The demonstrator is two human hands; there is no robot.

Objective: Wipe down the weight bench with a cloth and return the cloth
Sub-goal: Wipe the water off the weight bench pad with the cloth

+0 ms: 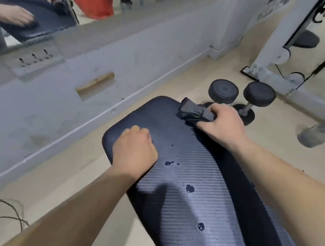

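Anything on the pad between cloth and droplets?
Nothing visible. The right hand grips the cloth at the far end of the pad; bare surface runs to the droplets. The left hand rests beside that path.

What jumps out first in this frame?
The dark ribbed bench pad fills the centre, liquid drops beading on it. The right hand grips a dark cloth at its far end; the left hand rests on the pad, fingers curled. Two dumbbells stand on the floor beyond.

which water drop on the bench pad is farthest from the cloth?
The lone drop nearest the camera, on the bench; the other drops sit farther up, closer to the cloth in the right hand.
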